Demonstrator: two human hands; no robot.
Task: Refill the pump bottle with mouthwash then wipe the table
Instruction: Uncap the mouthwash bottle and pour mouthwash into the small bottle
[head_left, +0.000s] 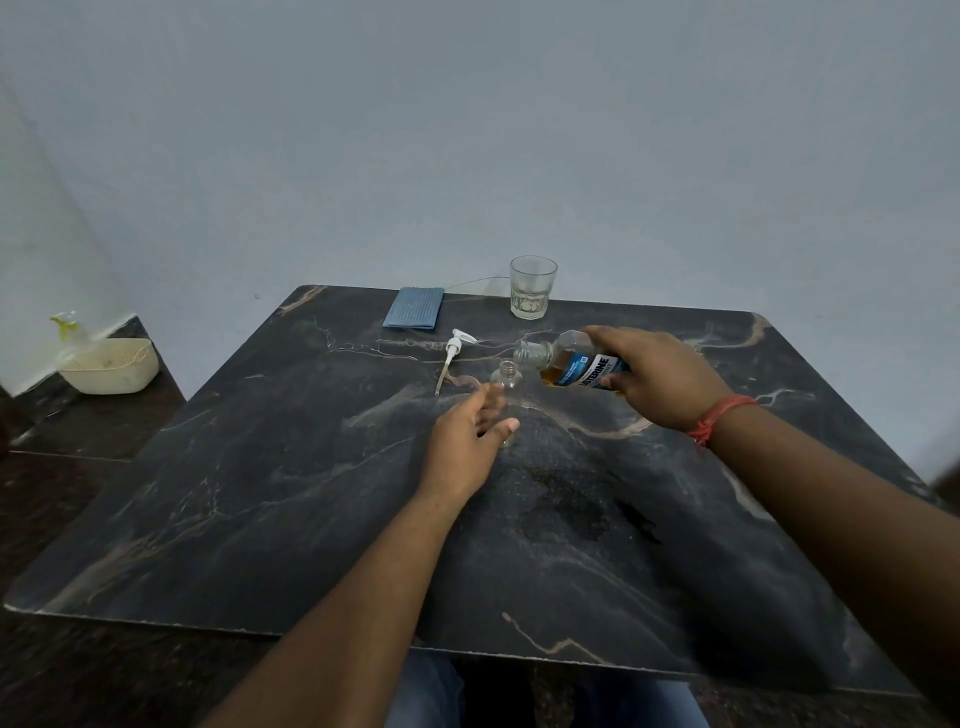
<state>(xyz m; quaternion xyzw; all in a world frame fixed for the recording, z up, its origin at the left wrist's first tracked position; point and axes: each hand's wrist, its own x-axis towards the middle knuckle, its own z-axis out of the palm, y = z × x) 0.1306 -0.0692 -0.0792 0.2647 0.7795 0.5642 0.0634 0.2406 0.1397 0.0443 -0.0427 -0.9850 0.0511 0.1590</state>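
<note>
A small clear pump bottle (508, 384) stands upright and uncapped on the dark marble table (311, 519). My left hand (467, 441) wraps around its lower part. My right hand (660, 379) holds a mouthwash bottle (566, 361) with a blue label and amber liquid, tipped on its side with its open neck just above and right of the small bottle's mouth. The white pump head (453, 353) with its tube lies on the table to the left. A folded blue cloth (414, 307) lies at the far edge.
A clear drinking glass (532, 287) stands at the table's far edge. A wet dark patch (587, 512) marks the tabletop nearer me. Off to the left, a cream basket (111, 364) and a spray bottle (70, 332) sit on a low ledge.
</note>
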